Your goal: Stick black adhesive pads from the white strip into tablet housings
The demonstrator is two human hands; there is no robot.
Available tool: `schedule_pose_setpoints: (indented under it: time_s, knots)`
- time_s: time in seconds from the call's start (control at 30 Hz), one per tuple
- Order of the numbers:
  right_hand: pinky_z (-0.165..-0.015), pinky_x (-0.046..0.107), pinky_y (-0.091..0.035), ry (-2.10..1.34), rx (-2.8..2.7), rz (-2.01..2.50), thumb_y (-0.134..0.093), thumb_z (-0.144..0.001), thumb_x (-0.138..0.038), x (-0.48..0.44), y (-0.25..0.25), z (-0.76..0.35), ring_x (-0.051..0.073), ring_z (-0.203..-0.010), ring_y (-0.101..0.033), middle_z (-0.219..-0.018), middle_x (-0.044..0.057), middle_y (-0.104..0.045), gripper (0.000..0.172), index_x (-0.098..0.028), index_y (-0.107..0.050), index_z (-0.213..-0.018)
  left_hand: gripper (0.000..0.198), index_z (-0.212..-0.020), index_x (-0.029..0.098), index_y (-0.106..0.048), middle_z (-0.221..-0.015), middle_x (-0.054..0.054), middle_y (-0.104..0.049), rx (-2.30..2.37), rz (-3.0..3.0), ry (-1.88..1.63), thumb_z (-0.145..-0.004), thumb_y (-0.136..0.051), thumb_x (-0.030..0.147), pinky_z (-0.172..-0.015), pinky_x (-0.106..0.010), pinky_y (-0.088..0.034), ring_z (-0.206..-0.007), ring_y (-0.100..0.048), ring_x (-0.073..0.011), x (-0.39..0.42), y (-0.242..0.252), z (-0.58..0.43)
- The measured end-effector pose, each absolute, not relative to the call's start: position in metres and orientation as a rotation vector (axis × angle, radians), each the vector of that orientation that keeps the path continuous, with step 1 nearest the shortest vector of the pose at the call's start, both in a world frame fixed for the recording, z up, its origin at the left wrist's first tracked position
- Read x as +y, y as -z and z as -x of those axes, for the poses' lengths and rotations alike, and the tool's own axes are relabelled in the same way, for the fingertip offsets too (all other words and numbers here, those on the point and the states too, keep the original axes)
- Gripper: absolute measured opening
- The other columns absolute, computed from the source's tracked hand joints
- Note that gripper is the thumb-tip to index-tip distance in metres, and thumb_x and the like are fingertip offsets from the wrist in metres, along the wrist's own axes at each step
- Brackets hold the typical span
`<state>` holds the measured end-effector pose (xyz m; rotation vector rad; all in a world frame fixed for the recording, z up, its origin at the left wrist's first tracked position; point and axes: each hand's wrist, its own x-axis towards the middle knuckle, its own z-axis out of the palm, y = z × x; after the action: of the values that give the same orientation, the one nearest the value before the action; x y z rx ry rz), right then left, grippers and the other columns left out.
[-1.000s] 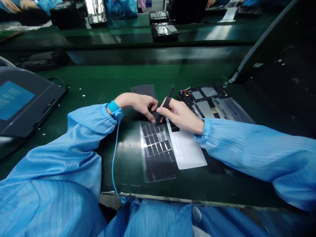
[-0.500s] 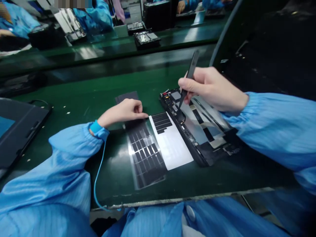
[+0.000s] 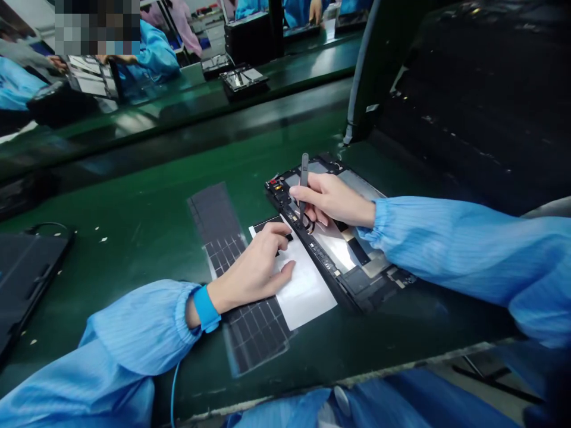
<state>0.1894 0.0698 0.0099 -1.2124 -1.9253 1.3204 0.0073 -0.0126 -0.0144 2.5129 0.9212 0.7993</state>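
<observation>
My right hand (image 3: 332, 200) is closed round black tweezers (image 3: 304, 178), whose tips touch the near left edge of an opened tablet chassis (image 3: 352, 276). My left hand (image 3: 256, 267) lies on a white liner sheet (image 3: 307, 291) with small black strips, fingers bent and pressing down, thumb stretched out. Under its wrist runs a clear sheet of dark rectangular pads (image 3: 252, 330). A blue strap (image 3: 205, 308) with a cord circles my left wrist.
A dark grey tray (image 3: 27, 279) lies at the left on the green belt (image 3: 147, 220). A black slanted panel (image 3: 464, 89) rises at the right. Other trays (image 3: 243, 80) and people in blue coats are across the far belt.
My right hand came down with the tweezers onto the chassis edge. My left hand slid from the pad sheet's top onto the white liner. The camera view swung rightward.
</observation>
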Motion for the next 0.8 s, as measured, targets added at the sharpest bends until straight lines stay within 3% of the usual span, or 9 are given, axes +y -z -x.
schedule_pose_setpoints:
  time_s: [0.33, 0.63, 0.8]
  knots:
    - [-0.028, 0.016, -0.028, -1.302, -1.915, 1.227, -0.047, -0.087, -0.041, 0.0710, -0.0088, -0.1887, 0.005, -0.027, -0.042, -0.043, -0.005, -0.050, 0.029, -0.016, -0.041, -0.074, 0.021, -0.088, 0.018, -0.032, -0.117, -0.014, -0.045, 0.804, -2.643, -0.680, -0.080, -0.046, 0.005, -0.081, -0.039, -0.044, -0.098, -0.046, -0.0208, -0.0129, 0.0123, -0.0077]
    - [-0.028, 0.017, -0.027, -1.283, -1.913, 1.242, -0.045, -0.089, -0.031, 0.0673, -0.0117, -0.1870, 0.005, -0.027, -0.040, -0.042, -0.006, -0.048, 0.020, -0.016, -0.041, -0.075, 0.017, -0.081, 0.017, -0.035, -0.120, -0.011, -0.050, 0.779, -2.741, -0.488, -0.079, -0.039, 0.001, -0.079, -0.037, -0.042, -0.097, -0.045, -0.0212, -0.0143, 0.0081, -0.0083]
    - [-0.036, 0.014, -0.031, -1.157, -1.945, 1.052, -0.047, -0.088, -0.026, 0.0657, -0.0083, -0.1850, 0.004, -0.036, -0.043, -0.044, -0.007, -0.046, 0.016, -0.016, -0.043, -0.076, 0.012, -0.084, 0.015, -0.037, -0.125, -0.019, -0.045, 0.968, -2.850, -0.490, -0.079, -0.039, 0.004, -0.077, -0.041, -0.041, -0.093, -0.046, -0.0228, -0.0186, 0.0097, -0.0109]
